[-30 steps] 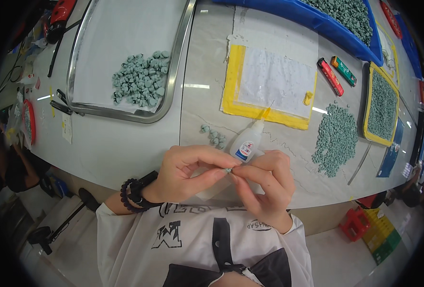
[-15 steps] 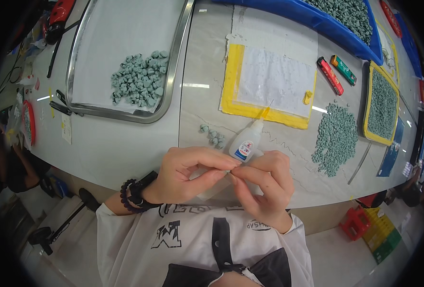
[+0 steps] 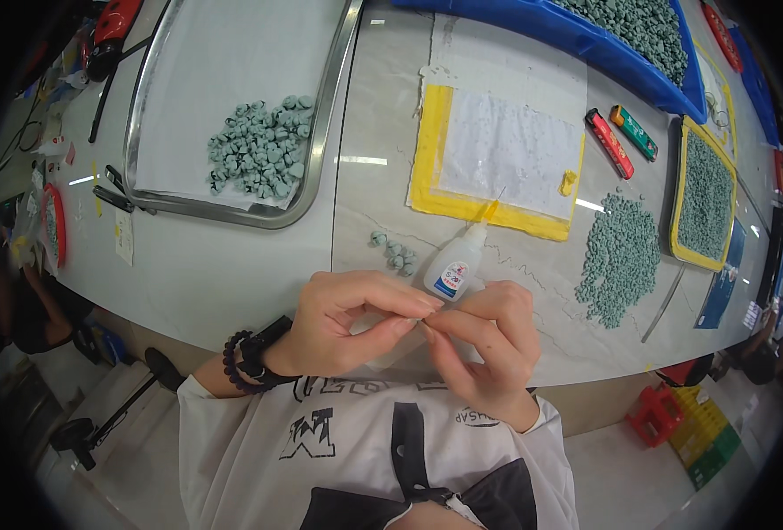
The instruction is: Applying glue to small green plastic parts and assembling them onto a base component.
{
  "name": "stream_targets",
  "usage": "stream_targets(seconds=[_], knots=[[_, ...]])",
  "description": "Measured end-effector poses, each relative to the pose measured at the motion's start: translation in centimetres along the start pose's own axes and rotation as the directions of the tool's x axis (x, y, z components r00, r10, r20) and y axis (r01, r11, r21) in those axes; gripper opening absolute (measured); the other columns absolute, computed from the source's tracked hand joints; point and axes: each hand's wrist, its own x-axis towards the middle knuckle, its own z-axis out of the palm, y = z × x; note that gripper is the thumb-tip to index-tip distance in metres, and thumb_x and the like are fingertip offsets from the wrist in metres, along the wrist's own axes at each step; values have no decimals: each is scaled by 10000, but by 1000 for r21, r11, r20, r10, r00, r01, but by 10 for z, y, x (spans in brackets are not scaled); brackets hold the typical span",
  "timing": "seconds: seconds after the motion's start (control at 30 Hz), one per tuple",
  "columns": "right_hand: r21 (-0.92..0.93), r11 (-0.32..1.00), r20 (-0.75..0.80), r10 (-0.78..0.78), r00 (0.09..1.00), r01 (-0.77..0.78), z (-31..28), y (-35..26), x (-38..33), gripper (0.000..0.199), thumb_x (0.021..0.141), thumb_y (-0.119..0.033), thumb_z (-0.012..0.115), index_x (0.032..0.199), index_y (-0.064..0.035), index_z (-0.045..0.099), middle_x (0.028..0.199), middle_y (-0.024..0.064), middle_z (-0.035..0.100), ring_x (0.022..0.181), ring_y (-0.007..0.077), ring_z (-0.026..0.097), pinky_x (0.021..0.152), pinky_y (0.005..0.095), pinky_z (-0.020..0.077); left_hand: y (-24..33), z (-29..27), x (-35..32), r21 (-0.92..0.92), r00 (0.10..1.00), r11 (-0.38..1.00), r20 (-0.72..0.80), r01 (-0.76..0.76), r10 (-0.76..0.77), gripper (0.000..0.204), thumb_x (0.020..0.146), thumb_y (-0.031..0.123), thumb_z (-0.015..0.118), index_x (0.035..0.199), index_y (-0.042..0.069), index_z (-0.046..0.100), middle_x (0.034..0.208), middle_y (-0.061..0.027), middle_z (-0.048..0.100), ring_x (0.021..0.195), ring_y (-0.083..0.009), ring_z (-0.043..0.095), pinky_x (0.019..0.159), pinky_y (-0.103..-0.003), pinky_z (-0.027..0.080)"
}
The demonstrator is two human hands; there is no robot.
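My left hand (image 3: pixel 345 329) and my right hand (image 3: pixel 490 340) meet fingertip to fingertip at the near edge of the table. Both are closed in a pinch; whatever sits between the tips is tiny and mostly covered by the fingers. Just beyond them a white squeeze bottle (image 3: pixel 455 268) with a yellow nozzle and fine tip lies slanted, its tip over a yellow-edged white pad (image 3: pixel 488 163). Left of the bottle is a small cluster of grey-green rounded pieces (image 3: pixel 397 256). A spread heap of smaller green pieces (image 3: pixel 623 256) lies to the right.
At the left a metal tray (image 3: pixel 316 168) holds paper and a pile of larger green pieces (image 3: pixel 259 146). A blue bin (image 3: pixel 616 53) and a yellow-rimmed tray (image 3: pixel 677 216), both full of green bits, stand at the right. Red (image 3: pixel 609 144) and green (image 3: pixel 634 132) box cutters lie between.
Both hands stay in nearly the same place, with only a slight shift of the fingertips. The table view has moved a little; nothing else visibly differs.
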Motion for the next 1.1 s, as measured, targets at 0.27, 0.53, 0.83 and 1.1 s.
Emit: stream_targets(seconds=[0.27, 0.53, 0.83, 1.1], knots=[[42, 999, 14, 25, 1000, -26, -1, -1, -1, 254, 551, -15, 729, 785, -66, 648, 730, 17, 549, 630, 190, 516, 659, 324, 381, 4, -4, 3, 250, 990, 960, 93, -123, 103, 206, 753, -135, 558, 929, -57, 630, 974, -215, 645, 900, -272, 657, 793, -331, 527], [-23, 995, 55, 95, 994, -94, -10, 1, -1, 374, 584, -73, 760, 940, -62, 646, 753, 19, 545, 665, 200, 515, 665, 320, 376, 16, -24, 5, 708, 903, 664, -88, -241, 422, 223, 727, -112, 586, 913, -7, 647, 958, -153, 657, 831, -223, 652, 732, -295, 522], [-501, 859, 287, 280, 916, -105, -14, 7, 8, 602, 588, -100, 783, 1149, -62, 568, 841, 83, 514, 758, 229, 515, 658, 330, 398, 8, -26, 23, 936, 905, 241, 147, -258, 399, 393, 576, -98, 606, 946, 29, 643, 981, -96, 589, 767, -238, 549, 643, -301, 467], [371, 924, -107, 143, 984, -94, -14, 9, -14, 731, 640, -215, 838, 1208, -101, 391, 819, 55, 513, 732, 207, 522, 641, 327, 424, 9, -19, 17, 871, 916, 426, 63, -244, 396, 323, 699, -140, 545, 972, 8, 632, 884, -103, 559, 731, -197, 599, 641, -286, 501]])
